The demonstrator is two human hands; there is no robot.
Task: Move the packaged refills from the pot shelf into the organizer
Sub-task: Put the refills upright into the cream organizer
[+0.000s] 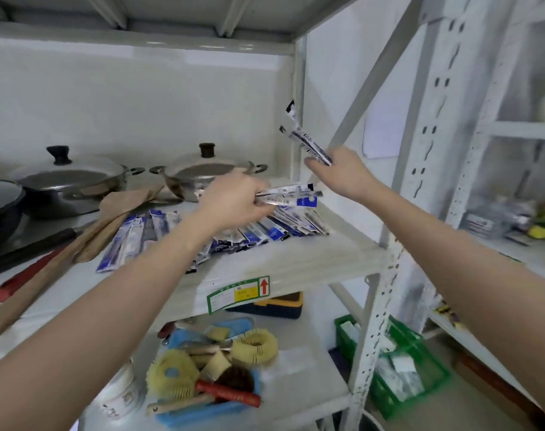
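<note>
Several blue-and-white packaged refills (159, 231) lie spread across the white pot shelf (296, 259). Above that pile, my left hand (233, 197) is shut on a few refill packs (293, 195) that stick out to the right. My right hand (342, 172) is raised near the shelf's right post, shut on a small bunch of refill packs (305, 138) pointing up and left. A green organizer basket (420, 396) with white packets in it stands low on the right, behind the upright post.
Two lidded pots (69, 178) (202, 169) and a dark pan (0, 206) stand at the shelf's back left. Wooden utensils (87, 234) and a red handle (25, 278) lie left. A blue tray of brushes (209, 368) sits below. Perforated uprights (386, 290) stand right.
</note>
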